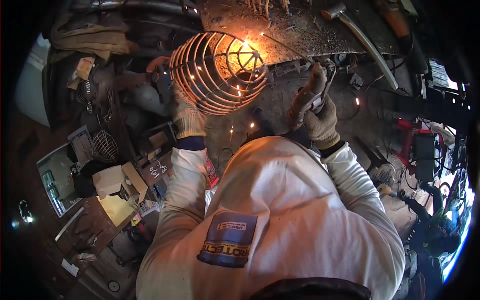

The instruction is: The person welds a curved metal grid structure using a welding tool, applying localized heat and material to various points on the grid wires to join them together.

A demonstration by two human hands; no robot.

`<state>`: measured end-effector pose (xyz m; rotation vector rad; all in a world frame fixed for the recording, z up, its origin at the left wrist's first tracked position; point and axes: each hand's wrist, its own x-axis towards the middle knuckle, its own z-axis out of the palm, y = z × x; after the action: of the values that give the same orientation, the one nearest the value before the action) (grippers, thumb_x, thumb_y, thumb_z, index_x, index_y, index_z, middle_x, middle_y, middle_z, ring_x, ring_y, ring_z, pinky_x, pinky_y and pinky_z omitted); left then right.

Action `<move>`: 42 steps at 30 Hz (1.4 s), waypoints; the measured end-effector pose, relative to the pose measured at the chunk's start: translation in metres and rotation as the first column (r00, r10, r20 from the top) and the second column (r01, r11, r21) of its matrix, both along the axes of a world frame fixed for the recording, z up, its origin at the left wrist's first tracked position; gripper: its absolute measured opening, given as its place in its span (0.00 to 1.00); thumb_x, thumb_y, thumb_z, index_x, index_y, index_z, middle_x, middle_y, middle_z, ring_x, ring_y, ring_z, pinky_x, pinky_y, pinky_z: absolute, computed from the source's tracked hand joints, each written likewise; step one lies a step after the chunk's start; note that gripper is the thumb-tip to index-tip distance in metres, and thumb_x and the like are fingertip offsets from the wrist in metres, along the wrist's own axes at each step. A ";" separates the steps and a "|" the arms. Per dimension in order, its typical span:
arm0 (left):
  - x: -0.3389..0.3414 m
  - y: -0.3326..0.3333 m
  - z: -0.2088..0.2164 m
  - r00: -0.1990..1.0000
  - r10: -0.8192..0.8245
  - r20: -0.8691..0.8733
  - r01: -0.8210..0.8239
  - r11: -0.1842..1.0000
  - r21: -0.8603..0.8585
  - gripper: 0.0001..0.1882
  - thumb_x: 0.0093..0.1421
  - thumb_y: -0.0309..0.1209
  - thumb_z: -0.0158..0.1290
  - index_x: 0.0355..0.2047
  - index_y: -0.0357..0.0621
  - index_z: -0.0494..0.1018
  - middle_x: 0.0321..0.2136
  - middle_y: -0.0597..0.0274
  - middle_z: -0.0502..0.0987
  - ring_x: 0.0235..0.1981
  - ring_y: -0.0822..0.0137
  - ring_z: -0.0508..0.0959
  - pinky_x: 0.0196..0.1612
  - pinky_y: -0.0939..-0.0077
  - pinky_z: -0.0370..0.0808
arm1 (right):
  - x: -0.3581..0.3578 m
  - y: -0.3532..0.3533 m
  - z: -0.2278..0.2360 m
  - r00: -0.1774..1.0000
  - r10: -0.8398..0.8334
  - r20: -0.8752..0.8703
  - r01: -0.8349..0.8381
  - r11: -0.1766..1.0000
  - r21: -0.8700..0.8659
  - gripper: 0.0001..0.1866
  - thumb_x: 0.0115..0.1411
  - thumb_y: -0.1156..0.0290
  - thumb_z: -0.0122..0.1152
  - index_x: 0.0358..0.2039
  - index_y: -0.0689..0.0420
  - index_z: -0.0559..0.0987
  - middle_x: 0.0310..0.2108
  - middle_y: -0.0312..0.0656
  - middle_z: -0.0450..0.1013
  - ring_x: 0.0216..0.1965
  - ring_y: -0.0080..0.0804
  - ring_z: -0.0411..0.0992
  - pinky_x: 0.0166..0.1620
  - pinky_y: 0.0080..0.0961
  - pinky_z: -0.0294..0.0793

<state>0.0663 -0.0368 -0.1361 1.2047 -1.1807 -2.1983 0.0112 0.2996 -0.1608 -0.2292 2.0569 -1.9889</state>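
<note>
My gloved left hand (188,116) is closed on the near left side of a round metal cage (218,75). Curved bars and rings make up this cage, and it lies tilted against the workbench edge. On its far side a spot glows bright orange, and sparks drop past the bars. My gloved right hand (322,122) grips a welding electrode holder (311,90) with worn wrapping. From its jaws a thin welding rod (286,46) reaches left toward the glow. The rod's tip glows, a short way right of the bright spot. My fingers on the cage are partly hidden.
A metal workbench (320,37) strewn with debris lies ahead, bearing a hammer (361,37) at its right. Another, smaller-looking wire cage (105,145) and an open cardboard box (120,181) sit at the left. A red and black machine (417,147) stands at the right.
</note>
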 end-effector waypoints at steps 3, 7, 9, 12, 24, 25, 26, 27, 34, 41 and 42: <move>-0.005 -0.007 0.013 0.972 0.062 0.226 -0.031 0.990 -0.140 0.26 0.71 0.50 0.36 0.59 0.48 0.66 0.58 0.57 0.70 0.52 0.60 0.75 0.50 0.63 0.77 | 0.002 -0.003 0.001 0.996 0.032 0.083 -0.018 0.986 -0.164 0.27 0.47 0.66 0.67 0.48 0.63 0.74 0.35 0.44 0.79 0.37 0.30 0.78 0.43 0.26 0.76; -0.002 -0.030 -0.005 0.997 0.021 0.069 -0.004 0.969 -0.247 0.30 0.67 0.55 0.44 0.59 0.47 0.67 0.55 0.57 0.71 0.51 0.59 0.76 0.48 0.60 0.78 | 0.000 -0.003 0.011 0.996 0.085 -0.005 -0.085 0.996 0.001 0.25 0.47 0.66 0.67 0.46 0.63 0.75 0.35 0.43 0.78 0.37 0.29 0.77 0.42 0.26 0.75; -0.011 -0.022 0.002 0.999 -0.037 0.020 0.041 0.967 -0.253 0.30 0.66 0.54 0.45 0.59 0.46 0.67 0.54 0.57 0.73 0.51 0.57 0.76 0.48 0.59 0.78 | 0.002 -0.003 0.011 0.996 0.086 -0.019 -0.087 0.996 -0.016 0.23 0.47 0.66 0.68 0.44 0.62 0.76 0.34 0.43 0.78 0.37 0.29 0.77 0.42 0.27 0.75; -0.015 -0.012 0.011 0.999 0.000 0.037 0.010 0.962 -0.274 0.30 0.66 0.53 0.46 0.59 0.45 0.67 0.54 0.57 0.73 0.51 0.57 0.76 0.49 0.59 0.78 | 0.001 -0.007 0.016 0.995 0.098 -0.006 -0.098 0.995 -0.024 0.23 0.47 0.65 0.68 0.44 0.61 0.77 0.33 0.44 0.78 0.37 0.30 0.78 0.42 0.28 0.76; -0.007 -0.020 0.003 0.997 -0.063 0.052 0.075 0.963 -0.258 0.30 0.68 0.52 0.44 0.61 0.45 0.64 0.58 0.55 0.70 0.54 0.56 0.74 0.55 0.59 0.74 | -0.001 -0.017 0.023 0.993 0.104 -0.050 -0.097 0.987 0.125 0.21 0.45 0.67 0.67 0.41 0.60 0.77 0.32 0.48 0.78 0.34 0.37 0.78 0.39 0.31 0.76; -0.006 -0.021 0.005 0.989 -0.103 0.105 0.133 0.935 -0.328 0.32 0.67 0.54 0.44 0.63 0.44 0.62 0.59 0.55 0.69 0.55 0.56 0.73 0.55 0.61 0.73 | -0.001 -0.018 0.025 0.995 0.103 -0.011 -0.100 0.983 0.153 0.21 0.46 0.68 0.66 0.42 0.60 0.77 0.32 0.48 0.78 0.34 0.36 0.78 0.39 0.30 0.76; -0.009 -0.019 0.009 0.985 -0.110 0.130 0.149 0.925 -0.348 0.33 0.67 0.54 0.44 0.63 0.44 0.62 0.59 0.55 0.69 0.55 0.57 0.72 0.56 0.62 0.72 | -0.002 -0.018 0.025 0.994 0.103 -0.042 -0.100 0.993 0.068 0.21 0.46 0.68 0.66 0.42 0.60 0.77 0.33 0.48 0.78 0.35 0.36 0.78 0.39 0.29 0.76; -0.010 -0.014 0.012 0.977 -0.086 0.197 0.154 0.919 -0.362 0.33 0.67 0.54 0.45 0.63 0.44 0.62 0.59 0.56 0.69 0.56 0.57 0.72 0.56 0.64 0.71 | -0.002 -0.018 0.025 0.992 0.101 -0.073 -0.103 0.995 -0.018 0.22 0.46 0.68 0.66 0.43 0.61 0.77 0.33 0.48 0.78 0.35 0.35 0.78 0.40 0.29 0.75; -0.011 -0.010 0.015 0.986 -0.101 0.134 0.142 0.928 -0.345 0.33 0.67 0.53 0.45 0.62 0.41 0.62 0.60 0.56 0.68 0.56 0.58 0.71 0.57 0.66 0.70 | -0.001 -0.014 0.024 0.990 0.108 -0.091 -0.103 0.993 0.049 0.23 0.47 0.66 0.67 0.44 0.62 0.76 0.34 0.49 0.78 0.36 0.34 0.78 0.41 0.27 0.76; -0.010 -0.008 0.018 0.986 -0.053 0.156 0.107 0.927 -0.359 0.26 0.72 0.47 0.38 0.59 0.40 0.67 0.53 0.57 0.74 0.49 0.63 0.76 0.50 0.73 0.73 | -0.003 -0.016 0.008 0.860 0.212 -0.464 -0.042 0.936 0.350 0.18 0.52 0.62 0.66 0.42 0.56 0.77 0.35 0.44 0.77 0.37 0.44 0.77 0.41 0.37 0.75; -0.010 -0.007 0.018 0.987 -0.064 0.144 0.111 0.931 -0.347 0.26 0.71 0.47 0.38 0.59 0.41 0.67 0.53 0.58 0.74 0.49 0.63 0.76 0.50 0.72 0.74 | -0.003 -0.016 0.004 0.916 0.182 -0.358 -0.085 0.959 0.272 0.19 0.52 0.61 0.66 0.41 0.56 0.77 0.36 0.45 0.76 0.38 0.43 0.77 0.42 0.36 0.75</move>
<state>0.0564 -0.0440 -0.1183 1.1720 -1.6310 -1.8756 0.0079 0.2833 -0.1563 -0.7347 2.4244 -1.6797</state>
